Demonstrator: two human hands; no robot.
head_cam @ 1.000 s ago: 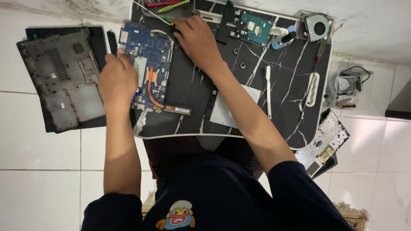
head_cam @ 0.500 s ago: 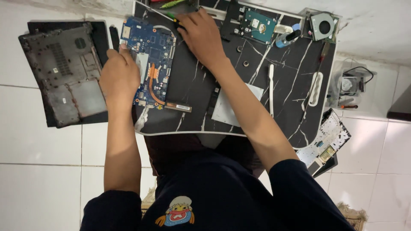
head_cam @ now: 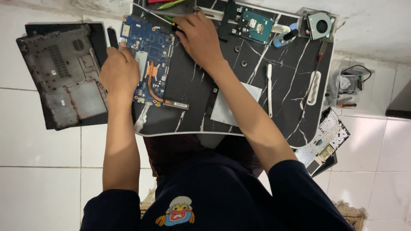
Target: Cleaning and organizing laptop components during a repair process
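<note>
A blue laptop motherboard (head_cam: 150,60) with a copper heat pipe lies on the left of a small black marble-patterned table (head_cam: 274,107). My left hand (head_cam: 120,72) rests flat on the board's left edge, holding it down. My right hand (head_cam: 199,38) is at the board's upper right corner, fingers closed around a thin tool with a green and black handle (head_cam: 173,23); its tip is hidden by my fingers.
A dark laptop bottom case (head_cam: 64,77) lies on the white tile floor at left. On the table sit a hard drive (head_cam: 256,26), a cooling fan (head_cam: 321,25), a white spudger (head_cam: 269,90) and a grey pad (head_cam: 235,105). A keyboard part (head_cam: 326,139) lies at lower right.
The view has shifted slightly. My right hand stays at the board's upper right corner and my left hand stays pressed on its left edge.
</note>
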